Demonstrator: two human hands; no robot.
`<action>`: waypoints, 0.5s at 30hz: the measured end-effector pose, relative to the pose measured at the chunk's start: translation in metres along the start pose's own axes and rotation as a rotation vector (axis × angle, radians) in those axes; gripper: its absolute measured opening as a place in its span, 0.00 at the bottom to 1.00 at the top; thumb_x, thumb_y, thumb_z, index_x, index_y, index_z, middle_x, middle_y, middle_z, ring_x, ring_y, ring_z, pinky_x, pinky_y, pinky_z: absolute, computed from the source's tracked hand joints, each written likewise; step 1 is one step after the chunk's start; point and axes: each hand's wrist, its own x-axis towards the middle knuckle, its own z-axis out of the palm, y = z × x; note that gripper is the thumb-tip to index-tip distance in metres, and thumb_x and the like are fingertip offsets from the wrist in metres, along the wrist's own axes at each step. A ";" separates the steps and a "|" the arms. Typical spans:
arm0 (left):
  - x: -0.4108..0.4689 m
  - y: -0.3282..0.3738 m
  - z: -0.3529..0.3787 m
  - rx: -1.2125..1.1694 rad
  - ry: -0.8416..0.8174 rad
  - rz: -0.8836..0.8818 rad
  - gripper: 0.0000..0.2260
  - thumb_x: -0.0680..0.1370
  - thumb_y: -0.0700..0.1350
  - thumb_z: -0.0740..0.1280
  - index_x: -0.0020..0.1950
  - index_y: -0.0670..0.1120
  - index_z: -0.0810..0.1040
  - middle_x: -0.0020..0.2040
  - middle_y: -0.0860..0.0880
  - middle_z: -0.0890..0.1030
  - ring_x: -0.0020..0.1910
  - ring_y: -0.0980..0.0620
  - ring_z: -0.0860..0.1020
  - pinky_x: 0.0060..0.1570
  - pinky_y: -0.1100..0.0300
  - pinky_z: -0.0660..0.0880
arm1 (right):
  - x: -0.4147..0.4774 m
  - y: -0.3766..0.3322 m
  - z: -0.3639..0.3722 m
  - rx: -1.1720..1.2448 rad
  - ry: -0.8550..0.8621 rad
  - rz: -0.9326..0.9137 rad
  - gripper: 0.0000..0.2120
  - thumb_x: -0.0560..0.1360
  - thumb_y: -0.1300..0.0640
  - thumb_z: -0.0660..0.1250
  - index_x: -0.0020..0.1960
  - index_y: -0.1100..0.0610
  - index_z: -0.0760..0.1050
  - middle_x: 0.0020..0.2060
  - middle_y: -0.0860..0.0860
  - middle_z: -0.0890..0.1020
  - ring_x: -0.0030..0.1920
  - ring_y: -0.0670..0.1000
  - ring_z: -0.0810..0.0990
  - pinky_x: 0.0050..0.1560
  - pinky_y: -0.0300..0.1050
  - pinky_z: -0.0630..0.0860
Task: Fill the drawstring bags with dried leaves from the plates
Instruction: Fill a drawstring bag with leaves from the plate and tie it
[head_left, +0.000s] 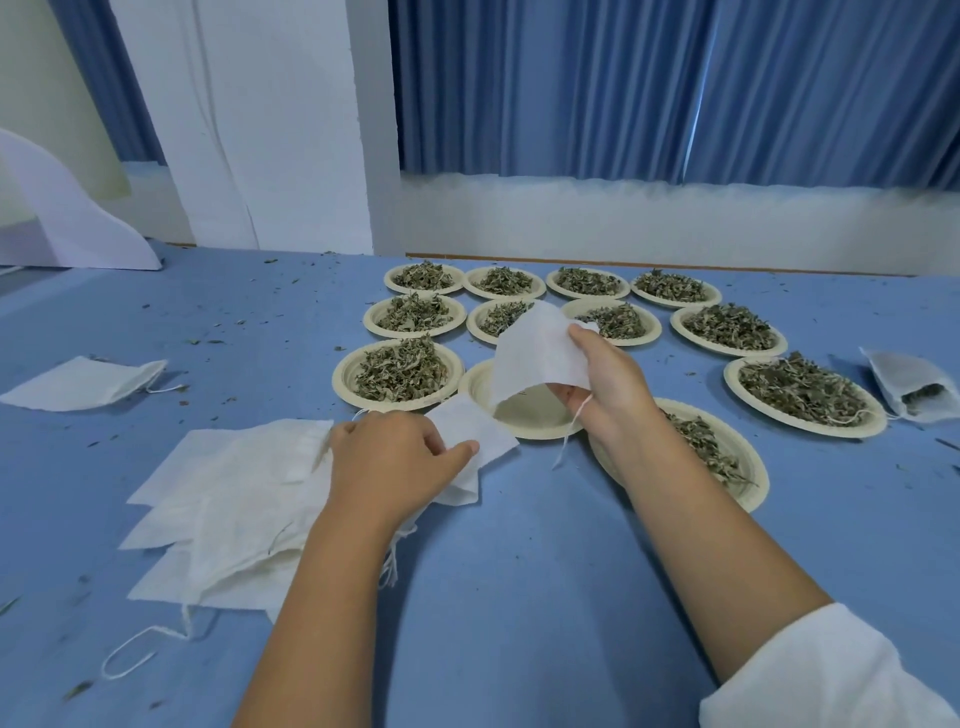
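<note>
At centre frame, above an empty paper plate (470, 387), the right hand (608, 379) grips a limp white drawstring bag (535, 353), cord dangling from its curled fingers (575, 332), while the left hand (395, 457) pinches a second bag (467, 428) beside the pile (234, 493) at lower left. Opening a bag appears to be the step in hand; next, its mouth needs spreading before dried leaves (402, 369) go in.

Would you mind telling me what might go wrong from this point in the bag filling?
1. The right hand holds a bag up while its forearm hangs above a leaf plate; lowering it may scatter leaves.
2. The left hand pinches a second bag beside the pile, which may drag along.
</note>
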 end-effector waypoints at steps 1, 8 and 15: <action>0.000 0.000 0.000 -0.004 -0.008 -0.006 0.18 0.71 0.67 0.66 0.40 0.54 0.79 0.38 0.61 0.79 0.48 0.55 0.75 0.50 0.55 0.57 | 0.000 0.000 0.000 -0.010 -0.004 -0.005 0.03 0.77 0.58 0.69 0.51 0.56 0.78 0.47 0.55 0.84 0.42 0.52 0.84 0.33 0.44 0.80; 0.001 -0.001 -0.002 -0.001 -0.138 -0.024 0.22 0.68 0.67 0.70 0.58 0.60 0.78 0.51 0.57 0.79 0.59 0.50 0.73 0.55 0.53 0.63 | -0.005 -0.004 0.010 -0.972 0.039 -0.590 0.22 0.75 0.68 0.54 0.36 0.47 0.78 0.49 0.45 0.74 0.46 0.46 0.72 0.41 0.43 0.65; 0.004 -0.003 0.002 0.063 -0.274 0.015 0.16 0.70 0.64 0.69 0.55 0.62 0.80 0.57 0.53 0.78 0.63 0.48 0.69 0.62 0.49 0.66 | -0.011 0.011 0.065 -1.743 -0.303 -0.516 0.14 0.78 0.54 0.56 0.38 0.55 0.75 0.38 0.49 0.78 0.41 0.53 0.75 0.35 0.43 0.66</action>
